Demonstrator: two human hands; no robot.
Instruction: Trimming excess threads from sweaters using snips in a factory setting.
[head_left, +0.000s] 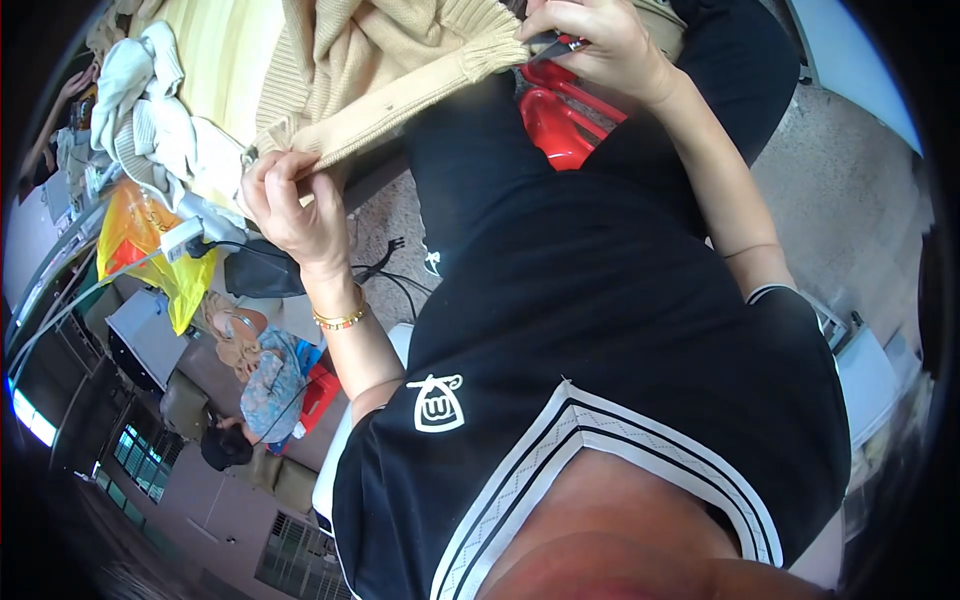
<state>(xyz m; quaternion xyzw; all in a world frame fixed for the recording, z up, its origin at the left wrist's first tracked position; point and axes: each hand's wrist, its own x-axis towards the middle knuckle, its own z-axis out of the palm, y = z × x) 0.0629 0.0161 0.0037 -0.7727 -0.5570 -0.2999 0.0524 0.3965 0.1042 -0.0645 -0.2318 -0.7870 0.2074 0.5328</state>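
Note:
A beige knitted garment (385, 105) stretches between my two hands, its ribbed band pulled nearly straight across the tabletop's edge. My left hand (300, 215) pinches the near left end of this band between thumb and fingers. At the band's upper right end, my right hand (605, 50) is closed around small thread snips (545, 50). The dark blades poke out beside the knit, slightly apart. Whether my right fingers also grip the fabric is hard to make out. The rest of the garment lies in loose folds beyond the band.
White knitted pieces (150, 110) are heaped on the left of the pale wooden tabletop (225, 50). Below them hang a yellow plastic bag (180, 280) and a white plug block (182, 240) with cables. A red plastic stool (560, 130) stands under the table side. Another person (275, 395) sits farther left.

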